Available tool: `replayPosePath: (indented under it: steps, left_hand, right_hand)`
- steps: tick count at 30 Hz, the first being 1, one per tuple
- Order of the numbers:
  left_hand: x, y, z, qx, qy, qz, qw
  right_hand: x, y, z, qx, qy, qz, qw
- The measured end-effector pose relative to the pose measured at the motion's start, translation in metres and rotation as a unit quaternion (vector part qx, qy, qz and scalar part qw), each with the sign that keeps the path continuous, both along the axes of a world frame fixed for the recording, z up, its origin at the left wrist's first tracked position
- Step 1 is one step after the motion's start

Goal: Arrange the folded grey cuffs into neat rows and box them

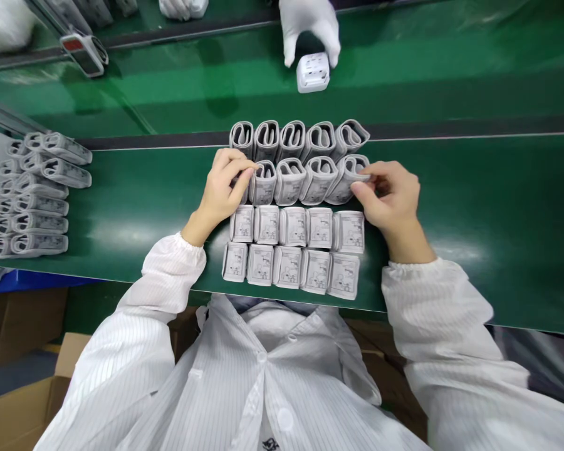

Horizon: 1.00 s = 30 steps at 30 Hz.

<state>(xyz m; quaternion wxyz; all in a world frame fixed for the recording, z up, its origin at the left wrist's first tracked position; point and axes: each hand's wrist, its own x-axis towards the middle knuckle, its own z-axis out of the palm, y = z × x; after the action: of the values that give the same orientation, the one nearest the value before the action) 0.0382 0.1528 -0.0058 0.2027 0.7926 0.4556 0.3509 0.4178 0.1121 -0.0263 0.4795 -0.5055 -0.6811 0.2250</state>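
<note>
Rolled grey cuffs with printed line drawings stand in two upright rows before me. My left hand (225, 188) is closed at the left end of the nearer upright row, its fingertips on a rolled cuff (264, 188) and its fingers partly hiding the end one. At the other end, my right hand (388, 194) pinches the rightmost cuff (346, 181) between thumb and fingers. Behind them stands the farther row of cuffs (292, 139). Closer to my body, two rows of cuffs (287, 266) show their printed faces upward.
Stacked rolled cuffs (40, 203) sit at the left of the green table (474, 219). Across a dark ledge, another person's gloved hand (313, 25) is at a white device (313, 72) on the green surface. A grey-and-white device (83, 55) hangs on the upper-left rail. Cardboard boxes (23, 407) lie below.
</note>
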Motion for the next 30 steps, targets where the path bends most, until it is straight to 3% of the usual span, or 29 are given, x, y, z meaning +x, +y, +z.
replayPosePath:
  steps: [3, 6, 9, 13, 15, 17, 21, 27, 30]
  left_hand:
    - [-0.014, 0.005, -0.002, 0.006, 0.006, -0.039, 0.999]
    - [-0.025, 0.007, -0.006, -0.035, -0.001, -0.068, 0.997]
    - [-0.029, 0.008, -0.008, -0.091, -0.006, -0.073, 0.993]
    - [-0.028, 0.007, -0.006, -0.101, -0.017, -0.065, 0.993]
    - [-0.027, 0.005, -0.005, -0.102, -0.026, -0.063, 0.992]
    - [-0.026, 0.004, -0.007, -0.099, -0.052, -0.046, 0.993]
    - [-0.017, 0.003, -0.015, -0.092, -0.137, -0.011, 0.986]
    - [-0.001, 0.001, -0.029, -0.109, -0.197, -0.036, 0.974]
    - [-0.005, 0.004, -0.036, -0.113, -0.230, 0.014, 0.967]
  right_hand:
    - [0.003, -0.008, 0.012, 0.059, -0.028, -0.015, 0.998]
    - [-0.010, -0.014, 0.036, 0.129, -0.062, -0.013, 0.990]
    - [-0.049, -0.009, 0.065, 0.119, -0.176, 0.084, 0.974]
    - [-0.109, 0.019, 0.087, 0.044, -0.339, 0.215, 0.915]
    - [-0.124, 0.032, 0.087, -0.003, -0.405, 0.239, 0.882]
    - [-0.126, 0.040, 0.084, -0.028, -0.429, 0.239, 0.870]
    - [-0.109, 0.038, 0.074, -0.010, -0.405, 0.208, 0.890]
    - [-0.087, 0.028, 0.066, 0.006, -0.420, 0.195, 0.886]
    - [-0.073, 0.030, 0.059, 0.011, -0.393, 0.189, 0.900]
